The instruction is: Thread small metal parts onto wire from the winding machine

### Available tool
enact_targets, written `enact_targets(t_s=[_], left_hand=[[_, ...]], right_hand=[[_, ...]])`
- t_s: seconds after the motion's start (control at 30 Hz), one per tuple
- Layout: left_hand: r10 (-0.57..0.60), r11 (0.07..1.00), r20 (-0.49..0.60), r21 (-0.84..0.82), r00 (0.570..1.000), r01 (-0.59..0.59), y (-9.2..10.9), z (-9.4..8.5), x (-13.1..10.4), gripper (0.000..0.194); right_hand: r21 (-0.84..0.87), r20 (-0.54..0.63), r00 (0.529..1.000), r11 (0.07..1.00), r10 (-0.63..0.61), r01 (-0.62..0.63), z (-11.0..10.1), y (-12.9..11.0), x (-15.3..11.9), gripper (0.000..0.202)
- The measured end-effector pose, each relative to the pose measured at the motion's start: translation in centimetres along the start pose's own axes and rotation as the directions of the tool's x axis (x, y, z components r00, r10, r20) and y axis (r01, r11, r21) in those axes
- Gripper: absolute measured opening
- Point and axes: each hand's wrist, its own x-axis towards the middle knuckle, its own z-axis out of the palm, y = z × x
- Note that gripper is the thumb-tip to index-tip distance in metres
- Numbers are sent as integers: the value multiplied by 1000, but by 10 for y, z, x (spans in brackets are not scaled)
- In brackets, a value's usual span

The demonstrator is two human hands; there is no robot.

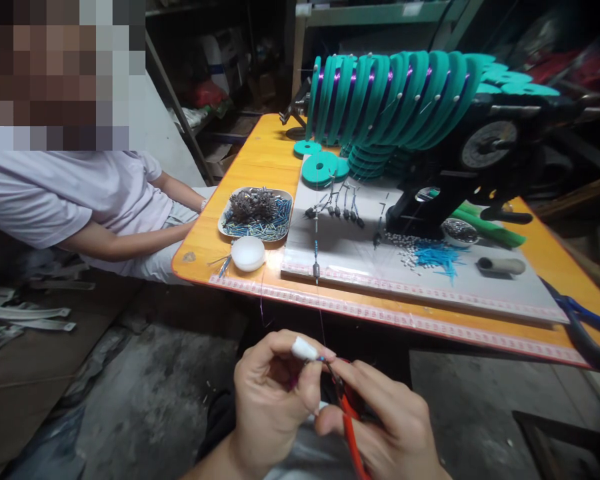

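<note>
My left hand (275, 393), with white tape on a fingertip, pinches a thin line beside a small blue piece (322, 359) in front of the table edge. My right hand (390, 420) is wrapped round red-handled pliers (353, 440), whose jaws are at that blue piece. The line runs up from my fingers to a weighted rig (316, 267) with a dark sinker and blue coil on the grey board (360, 260). Whatever else lies between my fingers is too small to make out.
Green foam spools (370, 100) hang over the orange table (260, 153). A tray (285, 233) of blue parts, a white bowl (249, 254), blue tubes (440, 257), a grey cylinder (503, 266) and blue-handled pliers (575, 320) lie there. A person (80, 207) sits at the left.
</note>
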Motion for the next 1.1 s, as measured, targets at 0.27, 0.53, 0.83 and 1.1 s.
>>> enact_targets(t_s=[0.27,0.53,0.83,1.1], left_hand=[[-17,1000,9,-10,1000,17,-1,0,0,13],[-16,999,26,-51,1000,17,1,2,-1,12],[-33,997,35,-73,999,35,1,2,-1,11],[-22,998,-2,-61,1000,22,-5,-1,-4,12]], right_hand=[[70,22,999,997,24,-25,1,3,-5,41],[147,31,999,988,43,-48,3,3,-4,42],[79,35,999,996,31,-33,-1,3,-2,38],[252,122,980,950,157,-184,-1,1,-8,23]])
